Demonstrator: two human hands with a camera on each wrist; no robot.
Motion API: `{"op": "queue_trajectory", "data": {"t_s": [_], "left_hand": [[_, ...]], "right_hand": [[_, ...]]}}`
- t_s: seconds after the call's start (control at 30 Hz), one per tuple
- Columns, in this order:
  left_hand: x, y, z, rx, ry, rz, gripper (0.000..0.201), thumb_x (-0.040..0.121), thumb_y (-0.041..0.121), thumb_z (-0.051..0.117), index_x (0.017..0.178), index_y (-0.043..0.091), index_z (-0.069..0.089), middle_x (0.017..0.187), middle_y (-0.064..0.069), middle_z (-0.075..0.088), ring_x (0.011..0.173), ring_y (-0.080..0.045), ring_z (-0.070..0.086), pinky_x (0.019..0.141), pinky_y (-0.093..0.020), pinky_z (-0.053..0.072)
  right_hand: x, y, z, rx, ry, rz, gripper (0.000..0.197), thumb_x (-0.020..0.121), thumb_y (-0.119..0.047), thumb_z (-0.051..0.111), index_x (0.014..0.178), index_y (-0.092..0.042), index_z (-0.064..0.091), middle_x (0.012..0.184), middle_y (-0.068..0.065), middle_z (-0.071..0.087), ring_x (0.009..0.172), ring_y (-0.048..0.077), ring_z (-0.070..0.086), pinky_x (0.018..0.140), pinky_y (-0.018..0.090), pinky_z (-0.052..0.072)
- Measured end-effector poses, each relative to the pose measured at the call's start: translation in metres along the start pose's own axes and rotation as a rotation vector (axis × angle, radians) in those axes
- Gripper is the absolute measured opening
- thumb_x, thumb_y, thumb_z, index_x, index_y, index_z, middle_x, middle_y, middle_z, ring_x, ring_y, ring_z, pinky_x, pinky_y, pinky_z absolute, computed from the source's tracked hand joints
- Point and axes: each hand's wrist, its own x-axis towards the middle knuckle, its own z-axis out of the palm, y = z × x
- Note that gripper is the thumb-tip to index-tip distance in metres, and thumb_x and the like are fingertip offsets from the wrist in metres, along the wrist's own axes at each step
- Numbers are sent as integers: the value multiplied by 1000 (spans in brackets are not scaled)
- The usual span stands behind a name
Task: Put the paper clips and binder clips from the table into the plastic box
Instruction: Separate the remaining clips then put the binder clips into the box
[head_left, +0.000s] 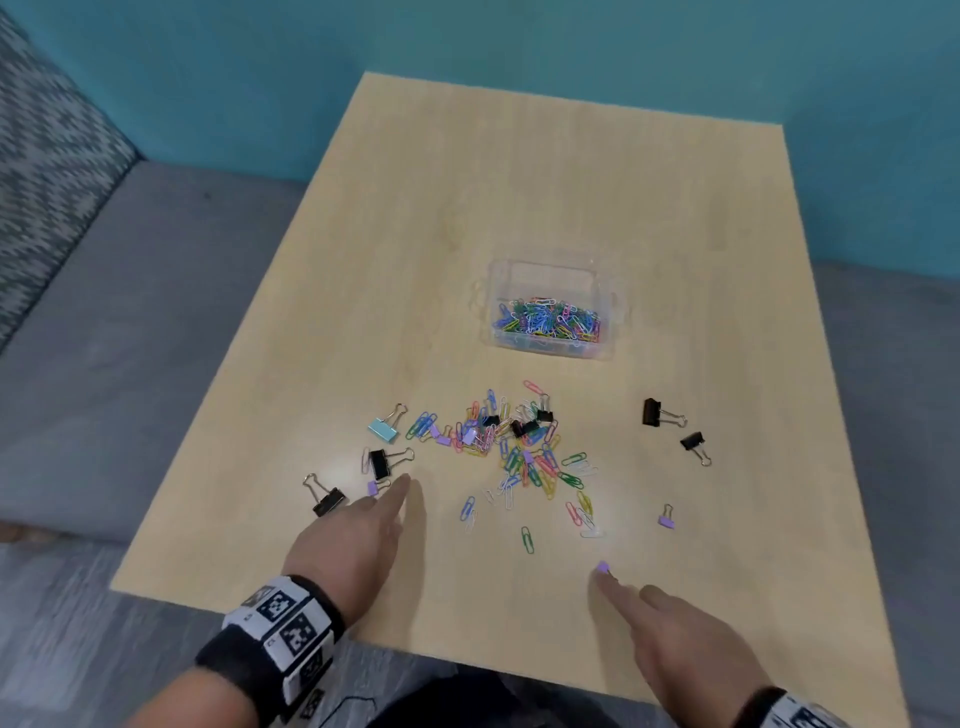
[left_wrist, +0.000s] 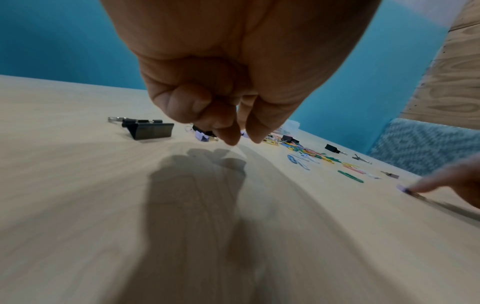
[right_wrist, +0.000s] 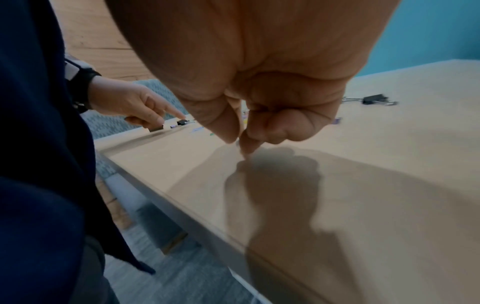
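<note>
A clear plastic box at mid-table holds many coloured paper clips. In front of it lies a loose pile of paper clips mixed with small binder clips. My left hand hovers low with its index finger stretched out and its thumb a little apart from it, holding nothing. It is beside a black binder clip and a small purple one. My right hand is near the front edge. Its thumb and index tip pinch a small purple binder clip on the table.
Other binder clips lie around: light blue, black at the left, two black at the right, purple. The wooden table meets a teal wall; a grey sofa runs along the left.
</note>
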Motion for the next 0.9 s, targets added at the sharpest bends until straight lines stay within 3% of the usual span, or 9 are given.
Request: {"op": "queue_trajectory", "data": {"t_s": [0.1, 0.17, 0.23, 0.3, 0.4, 0.5, 0.67, 0.77, 0.9], "left_hand": [[6, 5, 0, 7, 24, -9, 53, 94, 30, 34, 145, 34, 20, 100, 1, 62, 86, -24, 59, 69, -34, 49], [8, 5, -4, 49, 20, -12, 51, 95, 28, 33, 144, 34, 22, 95, 1, 61, 82, -24, 58, 66, -33, 48], [9, 4, -7, 74, 20, -12, 48, 95, 27, 32, 142, 34, 25, 90, 1, 60, 77, -24, 58, 61, -32, 46], [7, -5, -12, 69, 70, -45, 44, 95, 28, 36, 139, 33, 32, 86, 1, 59, 74, -24, 58, 57, -31, 45], [12, -17, -19, 30, 234, -41, 25, 84, 17, 60, 108, 22, 63, 77, -2, 54, 66, -27, 52, 50, -31, 41], [23, -31, -22, 145, 269, -20, 26, 62, -2, 66, 74, 21, 62, 69, -2, 47, 62, -21, 34, 50, -30, 36], [31, -42, -27, 310, 162, -81, 31, 66, 8, 62, 93, 23, 67, 78, -2, 51, 73, -27, 41, 57, -31, 29], [26, -45, -33, 358, 181, -75, 25, 66, 12, 64, 90, 20, 68, 76, -3, 50, 73, -27, 40, 58, -32, 28], [-6, -31, -21, 383, 142, 63, 32, 50, 8, 67, 82, 14, 69, 72, -5, 50, 68, -26, 39, 57, -37, 37]], "right_hand": [[-16, 23, 1, 19, 38, 134, 98, 38, -4, 76, 129, -34, 55, 68, -9, 33, 43, 13, 37, 35, 21, 13], [-17, 33, -5, 32, -18, 233, 93, 58, -12, 72, 140, -40, 36, 68, -10, 31, 51, 10, 33, 40, 24, 28], [-10, 45, -10, 57, -28, 285, 74, 85, -21, 49, 146, -45, 16, 81, -9, 41, 67, 10, 45, 57, 26, 40], [8, 47, -20, 104, -21, 285, 65, 91, -23, 36, 146, -44, 8, 91, -9, 45, 80, 13, 52, 68, 31, 46], [22, 48, -30, 133, 19, 319, 60, 92, -24, 34, 146, -39, 12, 95, -9, 48, 81, 13, 54, 70, 33, 49], [21, 39, -32, 168, 39, 290, 58, 93, -26, 34, 148, -36, 15, 102, -11, 49, 88, 11, 55, 73, 30, 49], [20, 29, -32, 188, 15, 257, 59, 94, -29, 33, 148, -38, 11, 108, -12, 47, 96, 9, 53, 77, 27, 47], [14, 24, -31, 190, 9, 254, 59, 94, -28, 35, 149, -36, 13, 105, -11, 46, 95, 9, 53, 77, 27, 47], [11, 19, -31, 182, -6, 226, 59, 94, -26, 38, 149, -34, 18, 104, -10, 49, 95, 10, 53, 72, 24, 44]]}}
